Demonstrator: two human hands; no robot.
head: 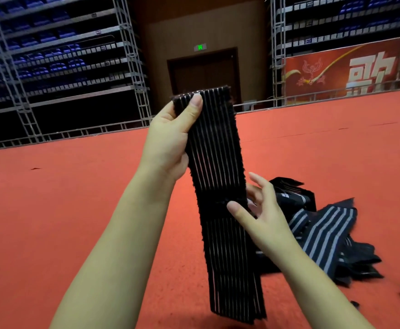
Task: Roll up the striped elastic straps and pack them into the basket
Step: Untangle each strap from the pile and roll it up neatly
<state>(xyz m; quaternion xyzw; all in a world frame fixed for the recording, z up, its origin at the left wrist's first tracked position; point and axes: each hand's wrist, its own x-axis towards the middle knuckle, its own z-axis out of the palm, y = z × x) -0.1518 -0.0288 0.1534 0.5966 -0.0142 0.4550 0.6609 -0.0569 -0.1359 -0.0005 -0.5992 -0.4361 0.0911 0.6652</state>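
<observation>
A single striped elastic strap (pixel 220 186) hangs upright in front of the person, its long axis running nearly vertical, from a top edge at about 12 o'clock down to a free bottom edge at 6 o'clock, leaning slightly rightward as it drops. The left hand (pixel 170 138) has its grip on the top end: the thumb lies across the front face just below the upper edge and the other fingers sit behind the fabric, so the strap is pinched there and carries its own weight from that point. The right hand (pixel 260 214) meets the strap about halfway down from its 3 o'clock side, thumb tip on the front face near the right edge, the fingers spread loosely behind it; whether they press the back cannot be told.

Rolling has not begun, by the look of it: the strap is flat and at full length. The right hand is the nearer one to the loose lower half, while the left hand already owns the top, so a roll would most plausibly start from one end along that vertical axis.

At 4 o'clock, on the red carpeted floor (pixel 75 210), lies a heap of more striped straps (pixel 324 233), unrolled. No basket is in view.
</observation>
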